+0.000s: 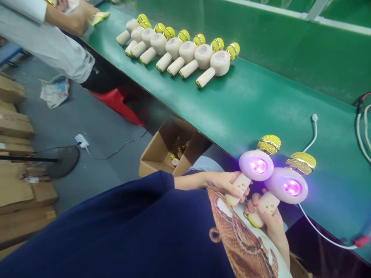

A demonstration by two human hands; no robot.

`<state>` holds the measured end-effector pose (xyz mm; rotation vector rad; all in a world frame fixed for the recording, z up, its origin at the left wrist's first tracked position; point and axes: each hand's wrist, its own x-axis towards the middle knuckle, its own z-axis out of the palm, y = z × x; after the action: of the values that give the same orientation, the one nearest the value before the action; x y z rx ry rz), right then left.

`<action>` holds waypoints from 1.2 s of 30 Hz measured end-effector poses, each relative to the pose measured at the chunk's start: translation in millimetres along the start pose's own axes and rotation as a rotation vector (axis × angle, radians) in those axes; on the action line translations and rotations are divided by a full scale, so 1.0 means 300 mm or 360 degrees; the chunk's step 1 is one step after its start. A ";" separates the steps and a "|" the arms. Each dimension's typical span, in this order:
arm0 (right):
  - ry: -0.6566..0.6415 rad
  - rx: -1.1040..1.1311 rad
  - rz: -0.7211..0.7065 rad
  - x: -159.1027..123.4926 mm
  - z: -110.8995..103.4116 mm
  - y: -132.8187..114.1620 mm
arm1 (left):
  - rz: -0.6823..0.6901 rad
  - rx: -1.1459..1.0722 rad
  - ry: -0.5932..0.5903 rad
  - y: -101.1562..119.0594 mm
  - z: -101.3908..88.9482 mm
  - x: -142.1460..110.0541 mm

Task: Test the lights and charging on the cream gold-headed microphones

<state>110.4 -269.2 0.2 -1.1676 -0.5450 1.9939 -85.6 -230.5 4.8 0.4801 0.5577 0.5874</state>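
Note:
My left hand is wrapped round the cream handle of a toy microphone with a gold mesh head and a round body glowing pink. My right hand grips the handle of a second, like microphone, also lit pink. Both are held side by side over the near edge of the green table. A row of several unlit microphones of the same kind lies further along the table.
A white cable with a plug lies on the table right of my hands; more cables sit at the right edge. An open cardboard box holds parts on the floor. Another person's arm works at the far end. Stacked cartons stand left.

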 end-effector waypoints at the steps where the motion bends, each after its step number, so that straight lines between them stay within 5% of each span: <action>1: -0.0002 0.0016 0.0009 -0.006 0.006 -0.002 | -0.0022 0.0003 -0.0008 0.003 0.003 -0.005; 14: 0.0019 0.0242 0.0155 -0.046 0.016 -0.019 | -0.0021 -0.0248 -0.0101 -0.032 -0.027 -0.007; 22: -0.0088 0.0128 0.0079 -0.021 -0.049 0.026 | -0.0063 -0.0226 0.0018 -0.027 -0.015 -0.014; 29: -0.0059 0.0061 0.0076 0.004 -0.114 0.065 | 0.0123 -0.0221 0.0088 -0.060 -0.030 0.013; 36: -0.0003 0.0112 -0.0011 -0.027 -0.037 0.049 | 0.0195 -0.0188 0.0057 -0.056 -0.024 0.019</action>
<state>116.7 -284.8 -10.7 -1.1198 -0.4756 1.9924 -79.7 -237.4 -12.0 0.3943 0.5268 0.7429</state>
